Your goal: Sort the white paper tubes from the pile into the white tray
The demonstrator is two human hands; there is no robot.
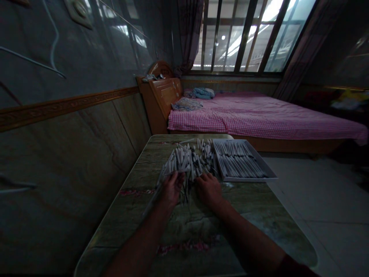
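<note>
A loose heap of white pen-like sticks (180, 156), some with dark parts, lies on the wood-patterned table (129, 223). At the near left of the heap is my left hand (172, 186), its fingers curled by a clear plastic piece; what it grips is too dark to make out. My right hand (209, 188) rests at the near right edge of the heap, fingers bent, their tips hidden among the sticks. Several thin dark sticks lie between the hands. To the right, a shallow white box (269, 177) holds similar sticks in two rows.
Beyond the table stands a bed (259, 119) with a pink checked cover and a wooden headboard (165, 92). A tiled wall (109, 130) runs along the left. Pale floor tiles (305, 192) show on the right.
</note>
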